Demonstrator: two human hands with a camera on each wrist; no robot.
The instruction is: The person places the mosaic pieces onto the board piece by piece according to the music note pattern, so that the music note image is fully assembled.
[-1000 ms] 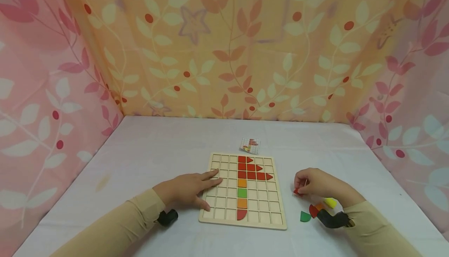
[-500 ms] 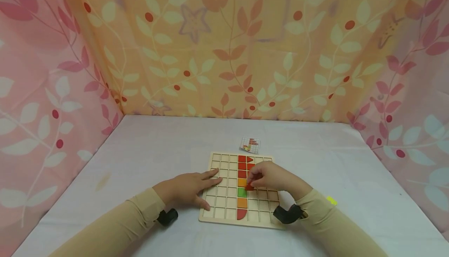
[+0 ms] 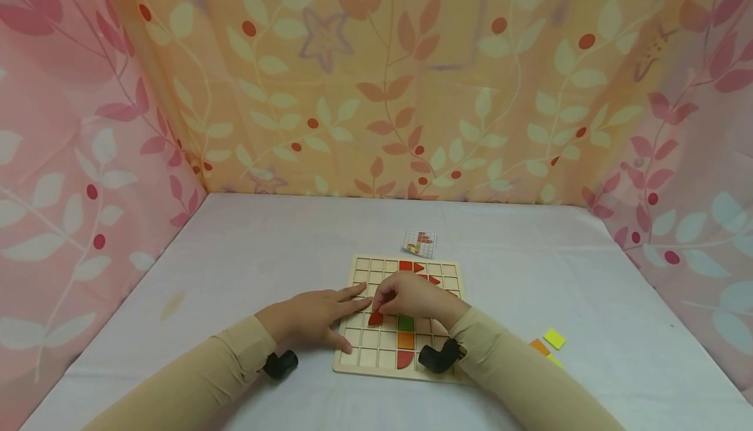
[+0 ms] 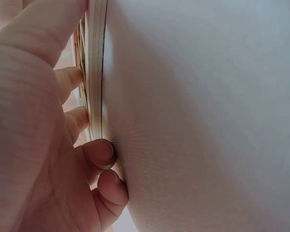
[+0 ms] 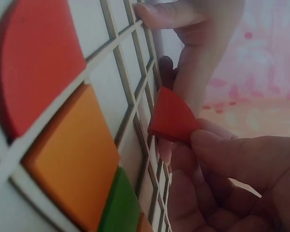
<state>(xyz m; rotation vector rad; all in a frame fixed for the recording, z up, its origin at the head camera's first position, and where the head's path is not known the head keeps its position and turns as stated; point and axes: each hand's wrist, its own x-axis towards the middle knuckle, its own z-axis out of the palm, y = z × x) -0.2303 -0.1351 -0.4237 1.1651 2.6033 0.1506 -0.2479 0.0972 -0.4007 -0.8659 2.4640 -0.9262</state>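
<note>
My right hand [image 3: 412, 297] pinches a red quarter-circle tile [image 5: 173, 116] between thumb and fingers, over the left half of the wooden grid board [image 3: 366, 356]. In the right wrist view the tile is tilted, close to the grid; whether it touches is unclear. Spread across the board's left edge, my left hand [image 3: 314, 313] rests with fingers extended; its curled outer fingers show beside the edge in the left wrist view. Set in one column are a green square [image 3: 406, 323], an orange square [image 3: 406, 341] and a red rounded tile [image 3: 404, 360]. My right hand hides part of the red rows above.
Behind the board lies a small printed pattern card [image 3: 419, 244]. Loose tiles lie on the white cloth at right: a yellow one [image 3: 554, 338], an orange one [image 3: 539, 346] and another yellow, partly behind the right sleeve [image 3: 506, 352]. Patterned curtains stand around the table.
My right hand has taken the red tile from the loose pieces at right and carried it leftward across the board, past the middle column. My left hand has stayed in place.
</note>
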